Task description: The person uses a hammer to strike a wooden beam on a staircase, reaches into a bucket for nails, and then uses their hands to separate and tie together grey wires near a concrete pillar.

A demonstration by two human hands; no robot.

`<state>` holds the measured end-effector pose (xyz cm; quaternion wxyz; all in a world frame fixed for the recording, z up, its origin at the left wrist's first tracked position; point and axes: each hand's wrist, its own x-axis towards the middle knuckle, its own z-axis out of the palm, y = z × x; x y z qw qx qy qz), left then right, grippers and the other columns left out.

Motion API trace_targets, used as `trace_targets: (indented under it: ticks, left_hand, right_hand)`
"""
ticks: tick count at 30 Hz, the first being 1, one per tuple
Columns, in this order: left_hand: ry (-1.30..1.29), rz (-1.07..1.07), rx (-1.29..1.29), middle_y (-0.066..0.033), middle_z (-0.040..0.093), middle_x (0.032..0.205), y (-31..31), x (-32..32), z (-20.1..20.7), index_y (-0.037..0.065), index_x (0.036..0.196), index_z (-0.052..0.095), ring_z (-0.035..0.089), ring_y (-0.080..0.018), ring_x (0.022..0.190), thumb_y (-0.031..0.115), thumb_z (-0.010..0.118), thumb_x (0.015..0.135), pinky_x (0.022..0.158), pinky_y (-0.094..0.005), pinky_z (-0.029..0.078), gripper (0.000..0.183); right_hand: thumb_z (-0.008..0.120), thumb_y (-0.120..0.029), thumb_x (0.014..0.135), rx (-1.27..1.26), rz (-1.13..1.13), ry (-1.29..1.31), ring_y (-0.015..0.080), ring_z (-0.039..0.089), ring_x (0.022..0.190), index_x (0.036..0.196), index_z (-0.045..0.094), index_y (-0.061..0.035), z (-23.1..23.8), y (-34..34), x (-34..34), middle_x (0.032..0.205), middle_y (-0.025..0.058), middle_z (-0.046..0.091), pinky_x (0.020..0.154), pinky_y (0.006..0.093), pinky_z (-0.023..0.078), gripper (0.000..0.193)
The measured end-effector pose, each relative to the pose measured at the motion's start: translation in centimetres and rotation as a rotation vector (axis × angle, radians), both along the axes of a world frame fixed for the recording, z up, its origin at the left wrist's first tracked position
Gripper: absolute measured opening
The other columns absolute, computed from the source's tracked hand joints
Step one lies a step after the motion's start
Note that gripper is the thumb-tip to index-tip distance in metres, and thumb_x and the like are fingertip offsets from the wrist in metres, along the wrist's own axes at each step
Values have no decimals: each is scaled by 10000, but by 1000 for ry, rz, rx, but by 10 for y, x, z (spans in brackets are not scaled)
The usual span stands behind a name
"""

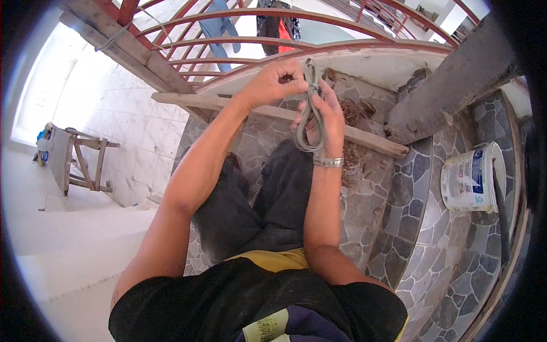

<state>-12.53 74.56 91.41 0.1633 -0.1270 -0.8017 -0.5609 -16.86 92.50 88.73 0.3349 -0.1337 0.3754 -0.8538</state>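
Observation:
A grey-green cord [308, 149] is folded into a long looped bundle, held up in front of me over my knees. The bundle is cinched near its upper part, with a small loop above and a longer one hanging below. At the cinched part, the thumb and forefinger of my left hand [277, 84] are pinched together on the cord. My right hand [329, 117], with a metal-banded watch [329, 162] at the wrist, is closed loosely around the bundle from the right. Its fingers partly hide the strands.
A wooden plank [364, 139] crosses just beyond my knees. A thick post [456, 80] leans at the right, near a white bucket [468, 178] on stone-patterned steps [405, 196]. Red railings [239, 43] with hanging clothes [277, 28] stand ahead. A wooden stool [62, 162] lies left.

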Motion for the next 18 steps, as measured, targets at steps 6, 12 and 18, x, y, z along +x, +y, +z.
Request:
trace_targets:
  ticks: [6,12,18]
  left_hand:
    - [66,23,-233,-18,541,883,9,-2,5,47,871,629,567,-162,849,238,621,968,831,-360,480,215]
    - [-121,88,1067,-20,561,892,-10,-8,-26,59,940,594,587,-135,859,221,584,986,1015,-401,506,169]
    - [-116,226,754,5,583,890,-34,-9,4,19,990,607,589,-107,831,204,576,993,898,-366,554,187]
  right_hand:
    - [529,-182,972,-281,97,-68,185,625,621,1426,406,-33,-29,8,-20,828,84,624,547,345,544,494]
    - [582,-165,959,-173,87,9,189,634,606,1338,444,24,-2,1,3,863,120,669,532,340,538,446]
    - [641,-186,942,228,243,342,115,623,634,1207,563,21,-9,5,1,834,82,692,573,251,502,345]
